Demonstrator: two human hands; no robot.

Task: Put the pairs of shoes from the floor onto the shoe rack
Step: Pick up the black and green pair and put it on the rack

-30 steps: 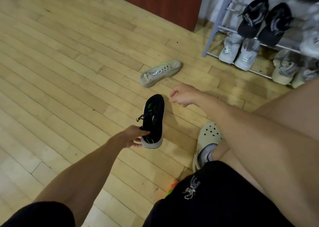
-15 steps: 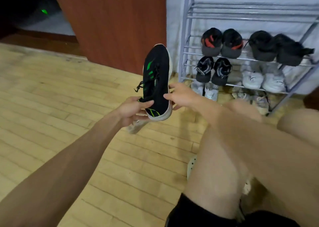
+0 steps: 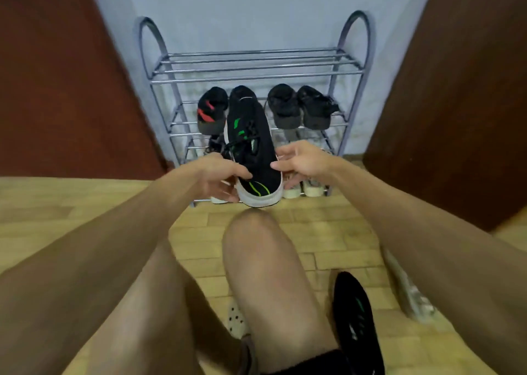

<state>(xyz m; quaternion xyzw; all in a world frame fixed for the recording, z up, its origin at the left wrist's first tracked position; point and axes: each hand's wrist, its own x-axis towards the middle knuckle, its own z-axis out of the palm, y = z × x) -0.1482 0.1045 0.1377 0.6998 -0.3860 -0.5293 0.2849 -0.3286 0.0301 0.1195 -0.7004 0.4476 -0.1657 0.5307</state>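
Both hands are gripping a black shoe (image 3: 252, 146) in the air before the shoe rack (image 3: 251, 69): left hand (image 3: 216, 179) at its heel, right hand (image 3: 302, 160) beside it. Its mate (image 3: 356, 323) is lying on the floor (image 3: 328, 232).

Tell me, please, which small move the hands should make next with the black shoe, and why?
Probably lift the black shoe forward onto the top shelf of the rack. Both the left hand and right hand hold it in front of the rack, the top shelf looks bare, and the lower shelves already carry shoes.

Head camera looks forward and down, near the shoe rack (image 3: 251, 72).
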